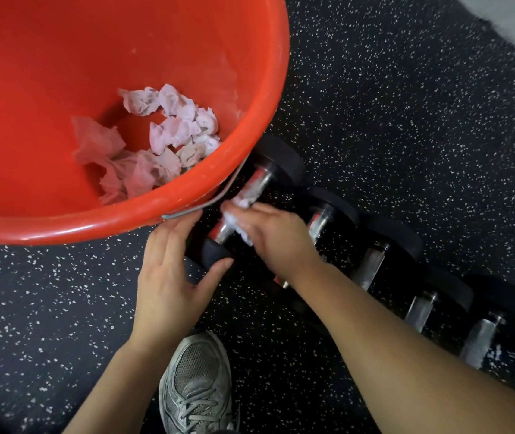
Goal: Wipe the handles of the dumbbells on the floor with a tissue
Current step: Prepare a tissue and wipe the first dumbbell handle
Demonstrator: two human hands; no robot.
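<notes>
My right hand (276, 238) presses a tissue (237, 219) around the dumbbell (249, 195) handle while my left hand (171, 267), fingers spread, steadies its near end.

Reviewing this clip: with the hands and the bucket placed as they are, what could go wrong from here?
1. The red bucket overlaps the far end of the dumbbell in view, so that stretch of handle may get missed.
2. The left hand rests on the near weight head; if the dumbbell rolls, fingers could be pinched.
3. The tissue under the right hand looks bunched and may shred.
</notes>
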